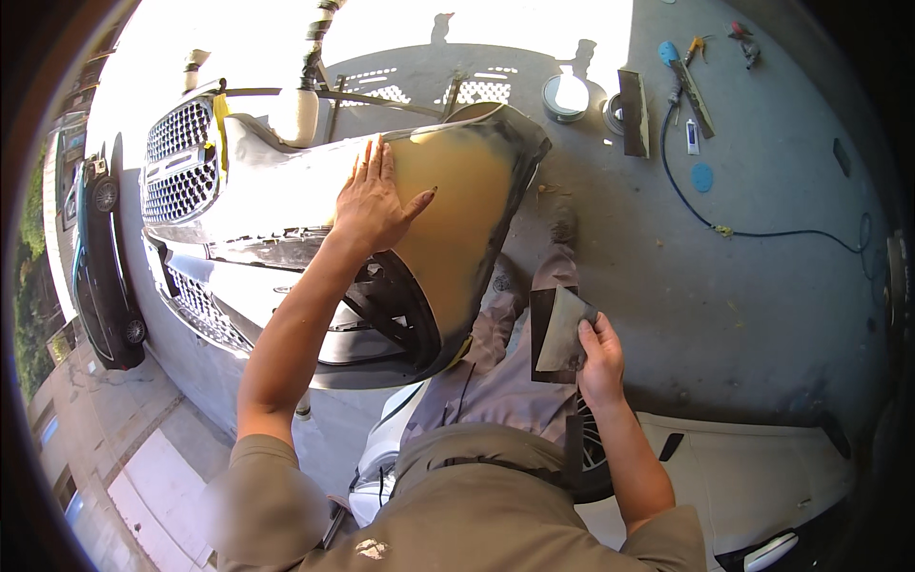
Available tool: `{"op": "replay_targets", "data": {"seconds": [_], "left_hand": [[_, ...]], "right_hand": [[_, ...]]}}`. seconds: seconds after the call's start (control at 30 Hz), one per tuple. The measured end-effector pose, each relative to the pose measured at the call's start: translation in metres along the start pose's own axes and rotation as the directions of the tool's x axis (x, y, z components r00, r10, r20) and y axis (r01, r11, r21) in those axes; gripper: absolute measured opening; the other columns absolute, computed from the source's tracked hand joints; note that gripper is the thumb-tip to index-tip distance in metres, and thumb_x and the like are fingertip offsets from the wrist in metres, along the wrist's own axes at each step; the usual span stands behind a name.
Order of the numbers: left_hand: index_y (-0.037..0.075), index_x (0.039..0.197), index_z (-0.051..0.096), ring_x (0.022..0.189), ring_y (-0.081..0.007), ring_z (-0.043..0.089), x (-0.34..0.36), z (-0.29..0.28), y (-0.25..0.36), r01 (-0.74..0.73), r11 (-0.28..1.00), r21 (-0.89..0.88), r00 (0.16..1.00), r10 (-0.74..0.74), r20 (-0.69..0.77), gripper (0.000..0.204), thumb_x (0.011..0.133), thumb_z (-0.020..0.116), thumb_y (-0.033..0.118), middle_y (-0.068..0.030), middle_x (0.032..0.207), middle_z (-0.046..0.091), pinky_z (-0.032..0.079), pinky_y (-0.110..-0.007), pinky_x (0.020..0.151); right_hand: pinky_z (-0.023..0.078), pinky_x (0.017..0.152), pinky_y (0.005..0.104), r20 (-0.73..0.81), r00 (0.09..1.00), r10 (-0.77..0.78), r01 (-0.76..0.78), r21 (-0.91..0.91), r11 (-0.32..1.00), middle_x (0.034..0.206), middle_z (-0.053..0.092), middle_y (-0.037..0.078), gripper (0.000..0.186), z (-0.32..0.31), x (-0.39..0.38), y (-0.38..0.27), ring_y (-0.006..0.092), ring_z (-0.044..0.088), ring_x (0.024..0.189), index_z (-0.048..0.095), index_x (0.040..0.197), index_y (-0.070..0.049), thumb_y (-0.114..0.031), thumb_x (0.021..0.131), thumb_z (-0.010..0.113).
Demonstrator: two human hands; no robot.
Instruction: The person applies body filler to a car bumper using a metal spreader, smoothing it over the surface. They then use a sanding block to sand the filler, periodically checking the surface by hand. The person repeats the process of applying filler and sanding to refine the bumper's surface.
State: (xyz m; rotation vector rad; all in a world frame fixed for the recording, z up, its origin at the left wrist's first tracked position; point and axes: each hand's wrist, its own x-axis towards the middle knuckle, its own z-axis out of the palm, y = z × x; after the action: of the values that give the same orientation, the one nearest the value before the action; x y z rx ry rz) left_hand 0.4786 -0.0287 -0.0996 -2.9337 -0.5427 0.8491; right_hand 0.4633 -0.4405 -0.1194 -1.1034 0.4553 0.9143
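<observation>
At upper centre, the left hand [374, 205] lay flat, thumb spread, on the car bumper [453, 214], seemingly checking its surface. Right of centre, the right hand [600, 362] clamped sandpaper sheets [562, 334]; further sanding would have needed one pressed flat.

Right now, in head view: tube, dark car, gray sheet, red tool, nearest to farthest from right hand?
1. Gray sheet: held in right hand.
2. Blue-white tube: floor, ahead right.
3. Red tool: floor, farther ahead right.
4. Dark car: far left.
</observation>
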Motion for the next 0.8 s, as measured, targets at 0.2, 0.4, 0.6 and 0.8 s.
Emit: {"op": "replay_targets", "data": {"seconds": [0.2,0.4,0.6,0.8], "left_hand": [[-0.009,0.166,0.017,0.165,-0.0333,0.013,-0.046,0.016,0.0,-0.038,0.999,0.002,0.999,0.038,-0.003,0.105,0.103,0.039,0.073,-0.0239,0.176,0.017,0.01,-0.041,0.135],[-0.007,0.167,0.016,0.165,-0.0332,0.011,-0.101,-0.01,0.014,-0.073,0.997,0.037,0.994,0.07,0.09,0.103,0.104,0.042,0.071,-0.0226,0.176,0.016,0.01,-0.041,0.135],[-0.007,0.166,0.02,0.165,-0.0284,0.012,-0.036,-0.011,0.017,-0.11,0.985,0.131,0.994,0.11,0.006,0.098,0.107,0.038,0.068,-0.0199,0.177,0.015,0.009,-0.04,0.135],[-0.011,0.165,0.02,0.165,-0.0331,0.01,-0.03,0.059,0.074,-0.228,0.947,0.225,0.974,0.225,0.041,0.103,0.105,0.039,0.07,-0.0234,0.176,0.018,0.007,-0.042,0.135]], "right_hand": [[0.052,0.099,0.028,0.035,0.999,-0.024,0.022,0.044,0.999,0.12,0.072,0.003,0.022,-0.001,0.001,-0.002,0.0096,0.066,0.106,0.064,0.129,-0.002,-0.011,0.112,0.052],[0.048,0.099,0.0264,0.007,0.999,-0.052,0.051,0.067,0.996,0.12,0.071,0.002,0.025,0.004,-0.001,0.003,0.0072,0.062,0.106,0.064,0.131,-0.001,-0.014,0.112,0.055],[0.051,0.098,0.0274,-0.013,0.999,-0.037,0.038,0.096,0.995,0.119,0.071,0.003,0.021,-0.003,-0.003,0.01,0.0088,0.064,0.106,0.064,0.128,-0.003,-0.012,0.112,0.054],[0.049,0.098,0.0267,0.01,1.0,-0.023,0.022,0.074,0.997,0.118,0.071,0.002,0.021,-0.002,-0.015,-0.001,0.0069,0.062,0.105,0.064,0.128,-0.002,-0.013,0.112,0.054]]}}
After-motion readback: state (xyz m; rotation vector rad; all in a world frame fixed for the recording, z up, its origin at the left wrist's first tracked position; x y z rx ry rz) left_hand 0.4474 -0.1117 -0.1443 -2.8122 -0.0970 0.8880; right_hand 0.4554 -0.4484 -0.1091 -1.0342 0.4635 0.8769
